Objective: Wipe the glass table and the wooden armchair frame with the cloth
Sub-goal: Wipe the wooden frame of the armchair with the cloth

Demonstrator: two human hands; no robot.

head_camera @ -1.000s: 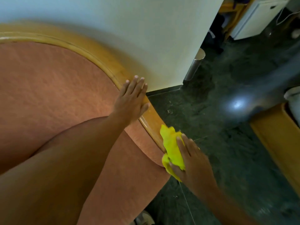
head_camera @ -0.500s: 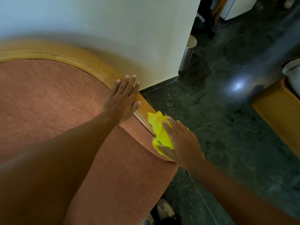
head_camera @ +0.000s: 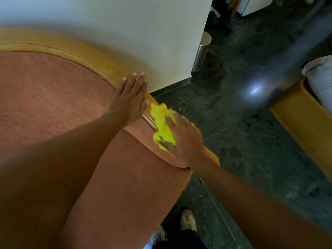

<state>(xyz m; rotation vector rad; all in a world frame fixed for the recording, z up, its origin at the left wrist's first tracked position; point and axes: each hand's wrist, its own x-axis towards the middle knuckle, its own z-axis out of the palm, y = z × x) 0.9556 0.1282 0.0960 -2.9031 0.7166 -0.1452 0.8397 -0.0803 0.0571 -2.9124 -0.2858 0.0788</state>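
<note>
The armchair's curved wooden frame (head_camera: 71,51) runs from the upper left down to the centre, bordering its orange-pink upholstery (head_camera: 45,97). My left hand (head_camera: 130,99) lies flat, fingers extended, across the upholstery edge and the frame. Just below it, my right hand (head_camera: 185,141) presses a crumpled yellow cloth (head_camera: 161,121) onto the wooden frame, covering the cloth's lower right part. No glass table is in view.
A white wall (head_camera: 125,24) stands right behind the chair. A metal cylinder (head_camera: 202,51) sits at the wall's corner on the dark stone floor (head_camera: 251,141). Another wooden furniture piece (head_camera: 301,123) is at the right edge. My shoes (head_camera: 186,221) show at the bottom.
My right hand has slid the cloth up along the wooden frame, closer to my left hand. My left hand stays flat on the frame.
</note>
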